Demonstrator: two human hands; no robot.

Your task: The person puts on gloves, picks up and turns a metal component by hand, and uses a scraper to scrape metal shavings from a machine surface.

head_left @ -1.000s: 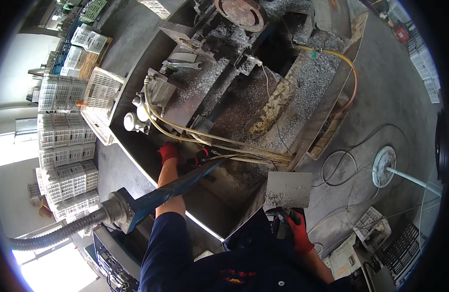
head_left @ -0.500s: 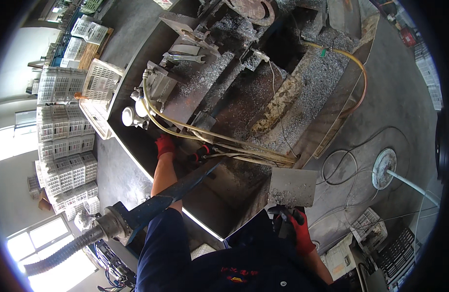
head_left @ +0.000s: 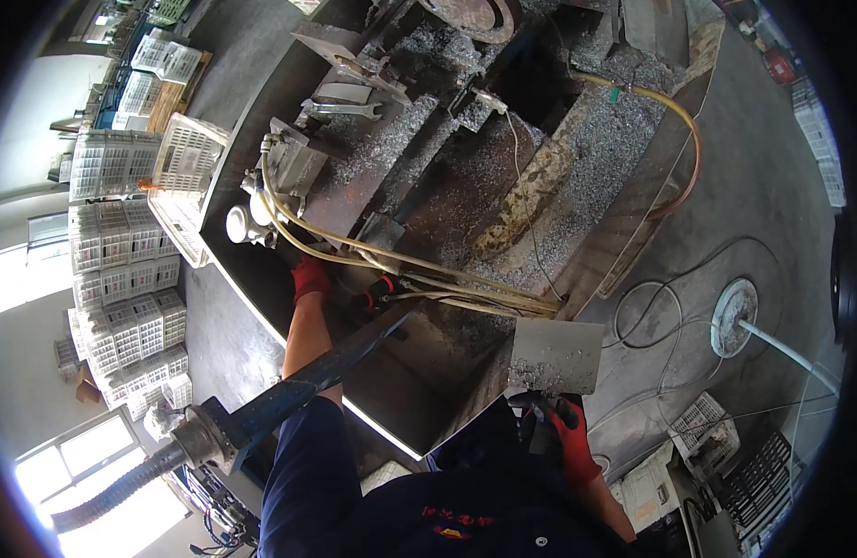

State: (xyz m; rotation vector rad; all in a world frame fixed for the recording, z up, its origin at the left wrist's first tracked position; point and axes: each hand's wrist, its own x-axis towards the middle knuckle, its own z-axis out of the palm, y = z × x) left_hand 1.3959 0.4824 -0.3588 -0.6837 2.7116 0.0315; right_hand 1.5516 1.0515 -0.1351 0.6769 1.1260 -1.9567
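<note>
My left hand (head_left: 309,277), in a red glove, reaches into the dark trough of a machine, beside the yellowish hoses (head_left: 419,258). Its fingertips are lost in shadow, so their grip cannot be made out. A red and black object (head_left: 382,290) of unclear kind lies to its right, close to the hoses. At the lower right my right hand (head_left: 570,435), in a red glove with dark fingers, is closed at the near edge of a flat square metal plate (head_left: 557,349). Metal chips are scattered on the plate, which is held near the trough's right corner.
A blue metal arm (head_left: 298,383) crosses over my left forearm. Metal chips (head_left: 605,158) cover much of the machine bed, where an open-ended wrench (head_left: 349,109) lies. White crates (head_left: 122,242) are stacked at the left. A round stand base (head_left: 733,316) and cables lie on the floor at right.
The machine sits slightly farther left and up in the picture. Both hands keep nearly the same places, and the plate with its chips remains at my right hand.
</note>
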